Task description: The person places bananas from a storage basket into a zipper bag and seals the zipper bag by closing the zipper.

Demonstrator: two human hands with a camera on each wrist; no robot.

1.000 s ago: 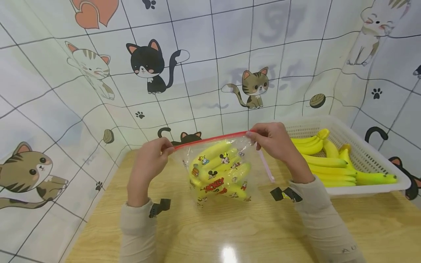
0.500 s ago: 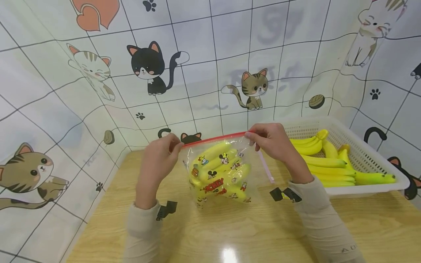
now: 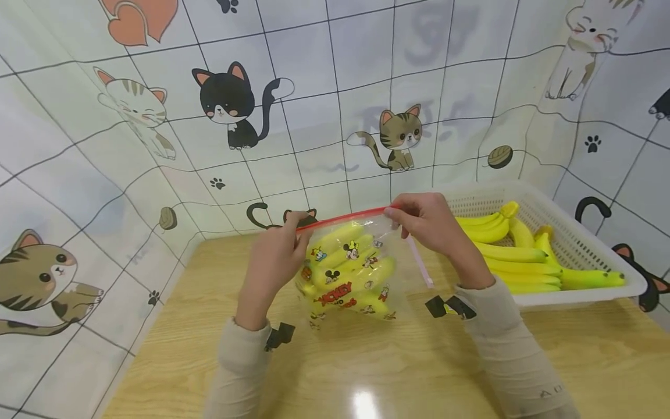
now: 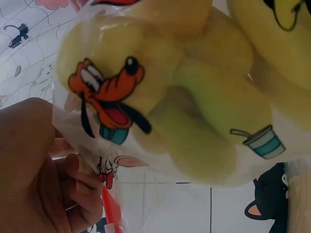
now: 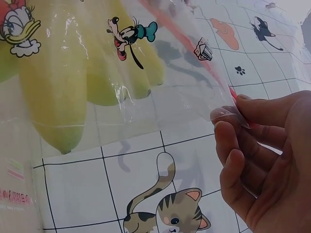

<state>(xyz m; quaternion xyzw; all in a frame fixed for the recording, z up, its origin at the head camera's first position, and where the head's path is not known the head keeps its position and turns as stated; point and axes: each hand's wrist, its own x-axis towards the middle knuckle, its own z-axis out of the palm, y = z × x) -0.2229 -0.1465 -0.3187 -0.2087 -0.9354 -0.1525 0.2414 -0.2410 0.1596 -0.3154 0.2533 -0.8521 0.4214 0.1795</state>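
Left hand (image 3: 274, 262): pinches red-topped bag (image 3: 345, 217)
Right hand (image 3: 426, 224): likewise
Bagged bananas (image 3: 335, 237): between hands
White basket (image 3: 586, 295): right of hands

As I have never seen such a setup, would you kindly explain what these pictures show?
There is no machine: a person works bare-handed. The wide picture comes from a camera on the person's head; the two close ones come from cameras on the wrists. The left hand and right hand hold the red top edge of a clear, cartoon-printed bag with yellow bananas inside. On the wooden table, to the person's right, stands a white basket with more bananas.
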